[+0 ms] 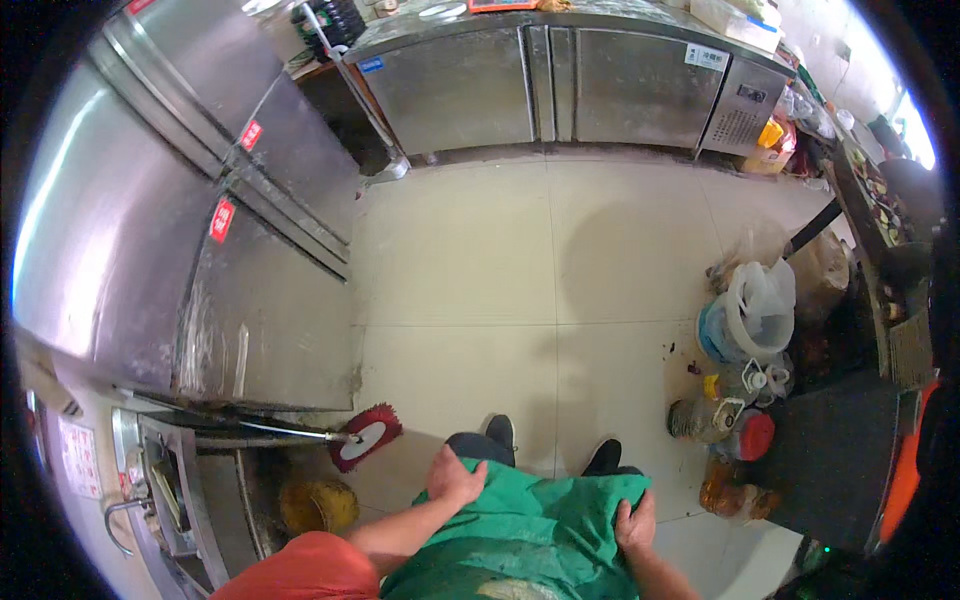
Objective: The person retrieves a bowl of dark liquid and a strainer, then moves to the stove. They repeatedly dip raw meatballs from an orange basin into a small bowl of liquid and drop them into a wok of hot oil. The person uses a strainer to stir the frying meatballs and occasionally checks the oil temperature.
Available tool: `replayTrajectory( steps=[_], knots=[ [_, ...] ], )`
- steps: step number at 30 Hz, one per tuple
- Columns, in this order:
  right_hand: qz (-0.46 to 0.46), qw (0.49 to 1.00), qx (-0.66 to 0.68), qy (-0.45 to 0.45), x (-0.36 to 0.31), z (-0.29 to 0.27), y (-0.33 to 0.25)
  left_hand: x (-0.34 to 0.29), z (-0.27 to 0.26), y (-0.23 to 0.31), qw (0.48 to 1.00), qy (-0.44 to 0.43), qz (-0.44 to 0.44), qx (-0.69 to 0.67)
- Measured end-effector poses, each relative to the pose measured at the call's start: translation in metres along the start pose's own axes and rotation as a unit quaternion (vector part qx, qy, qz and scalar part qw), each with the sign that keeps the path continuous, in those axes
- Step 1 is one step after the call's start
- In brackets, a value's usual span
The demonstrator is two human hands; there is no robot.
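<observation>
The left hand (458,477) and the right hand (636,522) each pinch one side of a green fabric apron (535,525), spread at the near centre, across the wearer's lap. A red-bristled round brush (366,437) lies near left; a round white plastic bucket (742,335) stands right, beside clear plastic bottles (706,416).

You have room to reach forward over the tiled floor (455,270), between the steel cabinet (280,315) on your left and the white-rimmed bucket (738,322) on your right. Straight ahead, the steel desk (460,85) closes that lane. The red brush (368,440) juts out low on your left; plastic bottles (705,418) and a dark box (830,450) block your right. The green apron (540,525) fills the gap between your left hand (457,480) and right hand (635,522).
</observation>
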State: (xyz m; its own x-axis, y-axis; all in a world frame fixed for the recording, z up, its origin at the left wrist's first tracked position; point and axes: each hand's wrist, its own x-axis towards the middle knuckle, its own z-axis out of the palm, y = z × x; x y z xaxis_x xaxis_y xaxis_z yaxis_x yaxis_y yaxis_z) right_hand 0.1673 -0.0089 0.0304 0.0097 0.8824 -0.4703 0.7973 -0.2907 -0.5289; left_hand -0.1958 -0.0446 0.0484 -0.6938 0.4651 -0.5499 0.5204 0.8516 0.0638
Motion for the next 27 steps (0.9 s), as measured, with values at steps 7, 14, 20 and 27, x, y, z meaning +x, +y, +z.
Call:
replayTrajectory(
  steps=[7,14,20,27],
  knots=[
    [0.067,0.991,-0.06,-0.103,0.016,0.008,-0.011,-0.004,-0.013,0.02,0.993,-0.061,-0.026,0.095],
    [0.067,0.978,-0.123,-0.155,0.039,0.004,-0.028,0.018,-0.014,0.0,0.966,-0.24,0.07,0.07],
    [0.027,0.976,-0.094,-0.193,0.07,-0.032,-0.075,0.074,-0.024,-0.114,0.962,-0.166,0.036,-0.214],
    [-0.098,0.982,-0.069,-0.144,0.063,-0.158,-0.126,0.055,-0.115,-0.267,0.947,-0.229,-0.052,-0.218]
  ],
)
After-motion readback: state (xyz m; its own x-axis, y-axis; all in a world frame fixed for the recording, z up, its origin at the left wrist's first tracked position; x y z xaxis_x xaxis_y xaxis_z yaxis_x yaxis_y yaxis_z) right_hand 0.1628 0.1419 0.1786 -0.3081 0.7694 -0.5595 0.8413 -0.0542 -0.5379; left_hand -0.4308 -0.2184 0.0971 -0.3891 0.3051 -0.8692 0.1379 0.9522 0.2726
